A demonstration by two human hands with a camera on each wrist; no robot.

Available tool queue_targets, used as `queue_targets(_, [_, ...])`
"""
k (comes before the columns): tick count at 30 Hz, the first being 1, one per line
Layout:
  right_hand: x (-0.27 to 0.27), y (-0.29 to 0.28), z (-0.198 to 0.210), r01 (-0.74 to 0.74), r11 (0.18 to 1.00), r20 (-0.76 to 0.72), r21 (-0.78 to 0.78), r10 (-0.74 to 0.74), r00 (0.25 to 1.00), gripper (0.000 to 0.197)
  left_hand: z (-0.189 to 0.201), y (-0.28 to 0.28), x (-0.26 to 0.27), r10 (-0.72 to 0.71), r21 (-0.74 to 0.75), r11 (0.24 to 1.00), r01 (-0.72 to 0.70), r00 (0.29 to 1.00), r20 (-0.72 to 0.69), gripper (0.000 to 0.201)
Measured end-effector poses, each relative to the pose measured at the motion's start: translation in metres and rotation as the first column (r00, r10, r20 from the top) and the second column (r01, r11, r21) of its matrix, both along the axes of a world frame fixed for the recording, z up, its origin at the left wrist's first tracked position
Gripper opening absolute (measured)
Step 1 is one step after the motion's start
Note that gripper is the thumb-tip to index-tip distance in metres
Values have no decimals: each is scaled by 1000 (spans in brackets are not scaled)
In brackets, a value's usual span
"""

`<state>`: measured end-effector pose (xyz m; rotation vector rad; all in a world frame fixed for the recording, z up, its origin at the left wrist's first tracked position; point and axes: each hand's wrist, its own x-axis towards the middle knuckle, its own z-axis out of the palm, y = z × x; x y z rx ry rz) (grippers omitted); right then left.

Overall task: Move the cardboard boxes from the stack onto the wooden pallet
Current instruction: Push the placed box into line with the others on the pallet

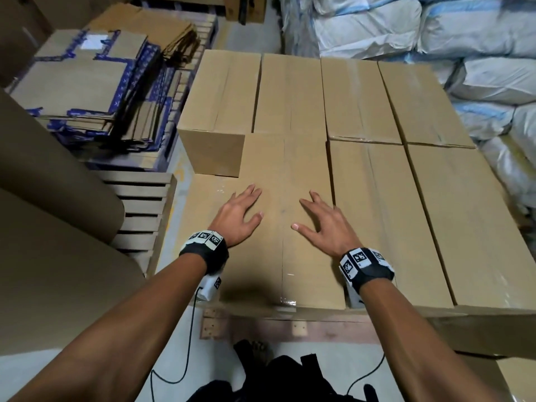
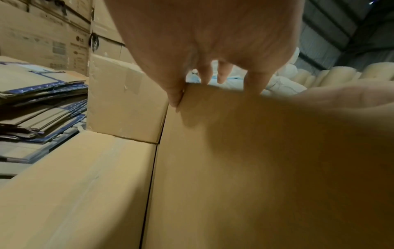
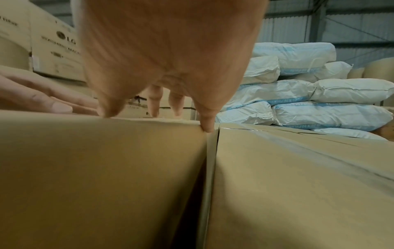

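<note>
White sacks (image 1: 478, 39) at right; flattened blue-edged cartons (image 1: 87, 82), brown paper rolls (image 1: 43, 227) at left.

"LG" is readable on the big printed carton (image 3: 57, 43) up and left of the right hand's fingers (image 3: 153, 104); its other print is blurred.

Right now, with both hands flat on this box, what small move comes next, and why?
Probably lift both hands away. The left hand and right hand lie open on the near box, which already looks level with its right neighbour above the wooden pallet, so it seems placed.
</note>
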<state>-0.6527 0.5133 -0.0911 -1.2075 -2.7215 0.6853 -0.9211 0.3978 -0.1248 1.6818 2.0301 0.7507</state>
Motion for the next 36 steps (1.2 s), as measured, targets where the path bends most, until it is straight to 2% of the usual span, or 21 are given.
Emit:
queue_targets(4, [3,7,-22,-38,999,177,-29,42,983,74,-34,13,4,-100,-243,965,102,995,22,75])
queue_targets(7, [5,-1,-30,-46,999,278,9,41,960,76,-44,14,11,-127,-265,956,129,992,27,73])
queue_targets(10, [16,-15,-25,-24,1000,350,20,16,937,95,-42,1,18,-60,-242,968,67,998,35,69])
queue_targets(13, [38,-34,-21,3,998,412,-61,23,911,124,-42,-28,26,-24,-215,976,34,999,45,68])
queue_targets(16, [57,-58,-20,-2,986,451,-169,79,889,148,-41,-57,40,-19,-197,980,32,998,67,67])
queue_targets(19, [71,-77,-20,-74,975,477,-210,168,863,161,-40,-77,57,-24,-172,985,33,998,55,66])
queue_targets(26, [75,-83,-19,-108,978,462,-180,182,868,160,-38,-79,58,-54,-219,974,65,997,54,64])
queue_targets(30, [78,-85,-19,-123,984,447,-126,167,879,149,-31,-69,55,-124,-238,964,115,992,-23,63])
queue_targets(36, [77,-81,-25,-99,991,433,-94,131,892,138,-24,-49,47,-123,-310,945,108,992,-29,63])
